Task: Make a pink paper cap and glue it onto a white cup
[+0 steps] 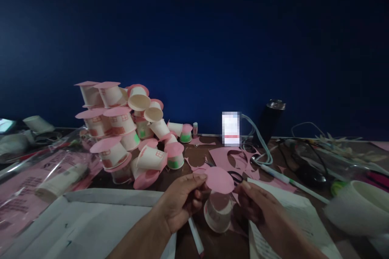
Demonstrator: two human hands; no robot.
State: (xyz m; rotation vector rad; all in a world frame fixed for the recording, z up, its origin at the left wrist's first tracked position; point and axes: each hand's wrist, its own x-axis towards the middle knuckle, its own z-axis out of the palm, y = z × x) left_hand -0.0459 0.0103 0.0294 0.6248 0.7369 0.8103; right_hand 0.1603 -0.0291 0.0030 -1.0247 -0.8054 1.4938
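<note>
A round pink paper disc [219,179] is pinched at its left edge between the thumb and fingers of my left hand [185,198]. Just under the disc stands a small paper cup [218,214] on the dark table; whether the two touch I cannot tell. My right hand [258,204] is closed, its fingertips close to the disc's right edge; what it holds, if anything, is hidden. Behind the disc shows a dark handle loop of scissors [236,176]. A white marker [196,236] lies between my left hand and the cup.
Paper cups with pink disc tops [120,121] are piled at left. Pink paper scraps with cut-out holes [219,156], a lit phone [231,129] and a black bottle [270,121] stand behind. Written sheets [298,214], a white cup [358,208] and a white box lid [115,226] lie nearer.
</note>
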